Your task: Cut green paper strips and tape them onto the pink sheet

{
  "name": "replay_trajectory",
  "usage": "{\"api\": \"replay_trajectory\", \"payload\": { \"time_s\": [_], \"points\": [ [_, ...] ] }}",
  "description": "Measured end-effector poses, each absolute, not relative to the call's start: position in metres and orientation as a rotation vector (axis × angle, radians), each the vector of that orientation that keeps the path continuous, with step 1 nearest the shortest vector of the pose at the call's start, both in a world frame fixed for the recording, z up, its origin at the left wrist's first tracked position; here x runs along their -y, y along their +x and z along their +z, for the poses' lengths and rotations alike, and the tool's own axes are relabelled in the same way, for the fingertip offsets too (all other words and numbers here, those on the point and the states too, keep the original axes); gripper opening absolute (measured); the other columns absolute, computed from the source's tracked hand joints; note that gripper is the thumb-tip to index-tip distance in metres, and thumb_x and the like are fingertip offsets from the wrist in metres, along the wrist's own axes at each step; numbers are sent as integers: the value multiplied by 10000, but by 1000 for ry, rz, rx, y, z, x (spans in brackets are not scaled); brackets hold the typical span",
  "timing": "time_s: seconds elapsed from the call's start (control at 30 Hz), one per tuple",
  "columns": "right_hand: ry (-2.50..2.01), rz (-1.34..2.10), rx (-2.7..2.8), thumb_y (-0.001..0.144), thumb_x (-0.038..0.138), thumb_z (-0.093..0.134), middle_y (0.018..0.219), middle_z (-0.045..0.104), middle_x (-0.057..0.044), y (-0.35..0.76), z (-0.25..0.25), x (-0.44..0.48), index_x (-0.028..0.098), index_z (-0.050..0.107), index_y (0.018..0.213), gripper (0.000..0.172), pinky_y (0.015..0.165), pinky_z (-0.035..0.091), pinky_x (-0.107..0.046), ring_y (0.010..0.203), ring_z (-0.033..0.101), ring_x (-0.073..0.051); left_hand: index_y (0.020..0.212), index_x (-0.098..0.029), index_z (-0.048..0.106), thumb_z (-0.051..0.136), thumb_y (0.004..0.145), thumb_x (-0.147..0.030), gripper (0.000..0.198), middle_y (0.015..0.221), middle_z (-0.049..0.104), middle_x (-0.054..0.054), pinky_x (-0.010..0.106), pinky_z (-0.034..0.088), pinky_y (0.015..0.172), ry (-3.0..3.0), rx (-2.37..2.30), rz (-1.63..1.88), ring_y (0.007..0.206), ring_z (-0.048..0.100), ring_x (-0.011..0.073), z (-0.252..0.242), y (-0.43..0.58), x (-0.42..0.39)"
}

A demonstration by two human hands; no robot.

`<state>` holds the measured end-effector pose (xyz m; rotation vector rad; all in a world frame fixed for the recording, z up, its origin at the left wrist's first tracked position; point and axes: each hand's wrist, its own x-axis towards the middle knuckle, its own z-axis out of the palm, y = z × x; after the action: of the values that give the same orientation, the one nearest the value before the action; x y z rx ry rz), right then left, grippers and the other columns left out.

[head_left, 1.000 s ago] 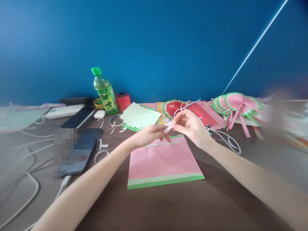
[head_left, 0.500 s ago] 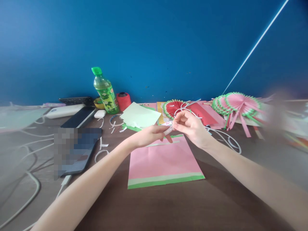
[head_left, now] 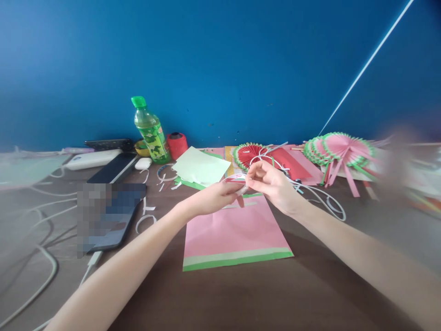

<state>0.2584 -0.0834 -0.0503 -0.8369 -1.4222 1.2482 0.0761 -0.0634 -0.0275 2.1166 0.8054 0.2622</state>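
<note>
My left hand (head_left: 215, 197) and my right hand (head_left: 270, 184) meet above the far edge of a pink paper sheet (head_left: 232, 232) with white and green strips along its near edge. Both pinch a small white and pink object (head_left: 240, 181), perhaps a tape roll or dispenser, held between their fingertips. A thin white strip curls up from my right hand. Both hands' fingers are closed around the small object.
On the brown table lie a green bottle (head_left: 150, 131), a red thread spool (head_left: 177, 145), light green paper sheets (head_left: 200, 168), red and pink folded paper fans (head_left: 339, 149), a phone (head_left: 110, 214), a power bank (head_left: 91, 159), white cables (head_left: 41, 271) and curled paper strips (head_left: 324, 200).
My left hand has turned and closed more tightly over the small object, and my right hand's fingers have shifted slightly down towards it. Nothing else has moved.
</note>
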Motion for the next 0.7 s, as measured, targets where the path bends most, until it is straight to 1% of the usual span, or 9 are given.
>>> {"api": "replay_trajectory", "payload": {
  "time_s": [0.1, 0.2, 0.4, 0.53, 0.63, 0.7],
  "points": [
    [-831, 1317, 1386, 721, 214, 639, 717, 527, 43, 258, -51, 84, 221, 491, 831, 185, 676, 468, -276, 664, 542, -96, 839, -189, 585, 324, 848, -194, 261, 892, 627, 5, 259, 375, 683, 2205, -828, 270, 716, 497, 121, -25, 78, 67],
    [-834, 1358, 1341, 708, 207, 642, 716, 519, 45, 257, -53, 83, 218, 482, 831, 201, 678, 461, -281, 664, 531, -96, 794, -186, 557, 327, 827, -152, 235, 866, 634, 8, 266, 392, 713, 2264, -787, 299, 745, 513, 128, -26, 78, 67],
    [-829, 1409, 1248, 682, 186, 646, 701, 506, 45, 254, -58, 82, 203, 476, 815, 217, 647, 446, -274, 639, 504, -92, 772, -182, 520, 316, 827, -127, 218, 872, 635, 25, 269, 413, 721, 2327, -746, 314, 770, 546, 131, -31, 79, 65],
    [-809, 1473, 1193, 665, 195, 644, 697, 490, 41, 253, -59, 83, 213, 473, 823, 234, 604, 458, -299, 634, 505, -116, 736, -178, 516, 326, 821, -108, 220, 849, 625, 21, 256, 425, 711, 2318, -707, 350, 743, 555, 119, -31, 79, 65],
    [-838, 1483, 1128, 630, 202, 653, 670, 476, 43, 252, -54, 83, 215, 471, 783, 238, 583, 445, -291, 608, 492, -115, 768, -178, 545, 333, 817, -105, 230, 868, 635, 25, 261, 425, 708, 2327, -747, 333, 732, 556, 125, -35, 79, 65],
    [-858, 1458, 1113, 637, 227, 639, 635, 457, 44, 253, -49, 83, 220, 460, 753, 214, 580, 428, -286, 587, 477, -113, 825, -180, 573, 350, 813, -111, 234, 908, 642, 35, 267, 422, 711, 2343, -768, 297, 749, 561, 139, -39, 79, 66]
  ]
}}
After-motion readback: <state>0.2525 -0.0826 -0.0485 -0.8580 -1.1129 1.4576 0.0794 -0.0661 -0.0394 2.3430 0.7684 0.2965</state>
